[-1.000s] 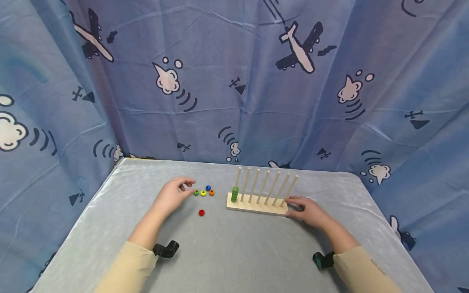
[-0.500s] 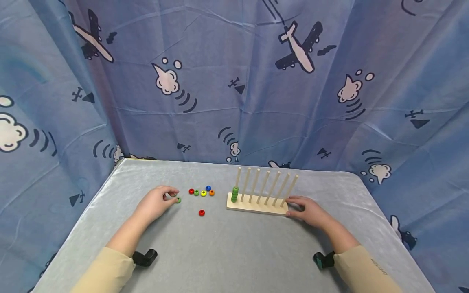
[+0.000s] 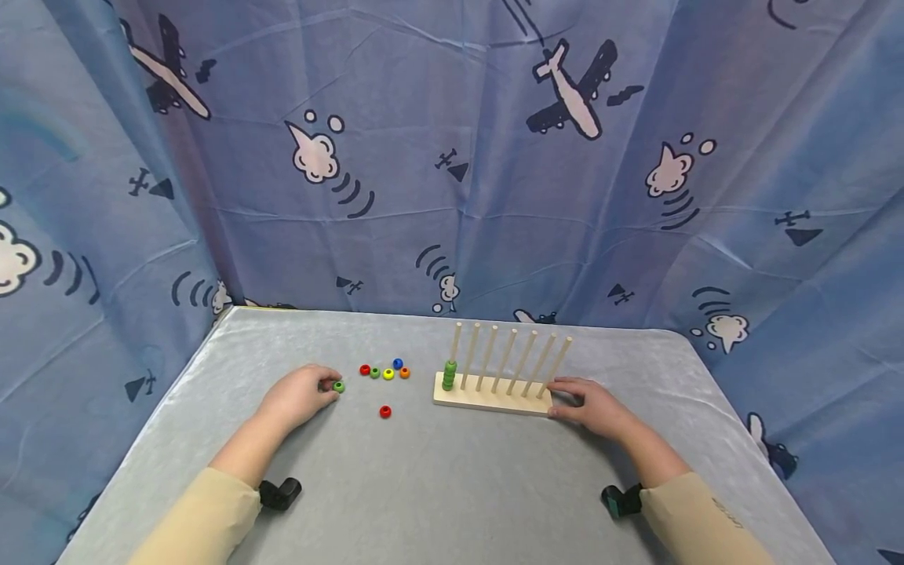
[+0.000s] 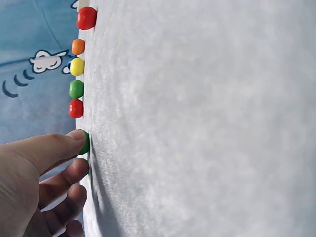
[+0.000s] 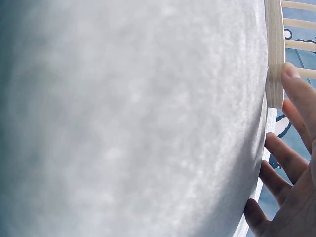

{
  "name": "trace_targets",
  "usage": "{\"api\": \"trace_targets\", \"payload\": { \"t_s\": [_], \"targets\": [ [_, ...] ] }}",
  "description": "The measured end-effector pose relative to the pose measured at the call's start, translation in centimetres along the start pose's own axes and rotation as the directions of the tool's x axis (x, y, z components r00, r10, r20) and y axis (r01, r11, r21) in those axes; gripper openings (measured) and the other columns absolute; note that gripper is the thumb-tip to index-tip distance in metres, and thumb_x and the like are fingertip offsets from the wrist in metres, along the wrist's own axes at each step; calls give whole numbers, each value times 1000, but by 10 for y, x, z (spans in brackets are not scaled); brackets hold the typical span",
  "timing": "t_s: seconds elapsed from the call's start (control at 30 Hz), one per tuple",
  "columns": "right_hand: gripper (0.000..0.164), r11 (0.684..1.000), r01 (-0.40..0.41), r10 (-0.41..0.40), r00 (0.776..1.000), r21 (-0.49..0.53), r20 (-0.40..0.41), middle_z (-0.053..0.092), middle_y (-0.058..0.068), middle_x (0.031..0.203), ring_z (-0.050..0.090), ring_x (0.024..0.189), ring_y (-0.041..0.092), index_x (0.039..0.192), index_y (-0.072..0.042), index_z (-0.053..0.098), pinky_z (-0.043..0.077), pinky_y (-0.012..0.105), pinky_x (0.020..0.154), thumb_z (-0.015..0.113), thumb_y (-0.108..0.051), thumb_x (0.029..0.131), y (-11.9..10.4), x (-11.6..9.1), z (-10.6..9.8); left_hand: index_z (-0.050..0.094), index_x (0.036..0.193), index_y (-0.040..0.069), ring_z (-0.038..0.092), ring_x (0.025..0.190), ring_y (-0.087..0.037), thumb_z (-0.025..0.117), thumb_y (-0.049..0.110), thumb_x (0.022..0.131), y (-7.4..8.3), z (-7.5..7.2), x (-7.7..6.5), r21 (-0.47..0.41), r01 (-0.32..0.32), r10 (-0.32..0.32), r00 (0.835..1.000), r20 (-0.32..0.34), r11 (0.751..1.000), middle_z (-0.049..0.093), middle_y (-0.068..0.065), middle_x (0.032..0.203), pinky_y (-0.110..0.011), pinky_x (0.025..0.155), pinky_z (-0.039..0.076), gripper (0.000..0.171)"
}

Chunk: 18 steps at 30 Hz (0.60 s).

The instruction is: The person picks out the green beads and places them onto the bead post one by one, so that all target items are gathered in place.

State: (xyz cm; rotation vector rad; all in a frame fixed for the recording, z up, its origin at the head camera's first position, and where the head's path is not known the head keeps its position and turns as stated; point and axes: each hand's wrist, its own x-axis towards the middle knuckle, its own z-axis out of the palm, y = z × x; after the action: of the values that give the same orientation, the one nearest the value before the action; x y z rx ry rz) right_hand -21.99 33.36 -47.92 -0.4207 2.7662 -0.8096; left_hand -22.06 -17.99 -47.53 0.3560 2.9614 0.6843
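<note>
My left hand point(image 3: 297, 394) is at the left of the loose beads, with thumb and curled fingers at a green bead point(image 3: 339, 387). In the left wrist view the thumb tip presses that green bead point(image 4: 85, 143), and a sliver of green shows behind the index fingertip. My right hand point(image 3: 595, 406) holds the right end of a wooden peg stand point(image 3: 487, 400), thumb at the front corner and a finger behind. Several green beads point(image 3: 449, 375) are stacked on its leftmost peg; the other pegs are bare. In the right wrist view the remaining fingers are off the stand base point(image 5: 275, 59).
Between hand and stand lie a red bead point(image 3: 364, 369), a green bead point(image 3: 375, 373), a yellow bead point(image 3: 388, 374), a blue bead point(image 3: 398, 364) and an orange bead point(image 3: 405, 373). Another red bead point(image 3: 384, 412) lies nearer. A patterned curtain point(image 3: 395, 235) hangs behind the grey-covered table point(image 3: 452, 494).
My left hand has moved left and slightly nearer, from the bead group to the separate green bead, uncovering a red bead. My right hand and the peg stand have stayed in place.
</note>
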Motion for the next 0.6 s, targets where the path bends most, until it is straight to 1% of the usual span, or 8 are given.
{"api": "trace_targets", "payload": {
  "t_s": [0.17, 0.3, 0.6],
  "targets": [
    [58, 1000, 11, -11, 1000, 2, -7, 50, 25, 142, 40, 134, 48, 134, -5, 61, 31, 64, 106, 74, -38, 89, 0, 0, 0, 74, 109, 11, 58, 85, -16, 75, 17, 88, 0, 1, 1, 13, 7, -7, 1000, 8, 1000, 62, 2, 88, -43, 81, 48, 22],
    [57, 1000, 4, -4, 1000, 1, -11, 50, 24, 142, 40, 134, 48, 134, -6, 62, 31, 64, 106, 74, -38, 89, 0, 1, 0, 75, 108, 12, 59, 85, -16, 75, 17, 88, -1, 1, 1, 20, 10, -10, 1000, 12, 1000, 63, 3, 88, -43, 81, 49, 21],
    [59, 1000, 1, -1, 1000, -9, -8, 49, 24, 143, 39, 134, 48, 135, -6, 61, 30, 64, 106, 74, -40, 88, 1, 0, 1, 75, 106, 13, 59, 83, -15, 75, 19, 88, -2, 2, 2, 6, -2, 2, 1000, -10, 1000, 63, 4, 86, -43, 79, 49, 19]
  ]
}}
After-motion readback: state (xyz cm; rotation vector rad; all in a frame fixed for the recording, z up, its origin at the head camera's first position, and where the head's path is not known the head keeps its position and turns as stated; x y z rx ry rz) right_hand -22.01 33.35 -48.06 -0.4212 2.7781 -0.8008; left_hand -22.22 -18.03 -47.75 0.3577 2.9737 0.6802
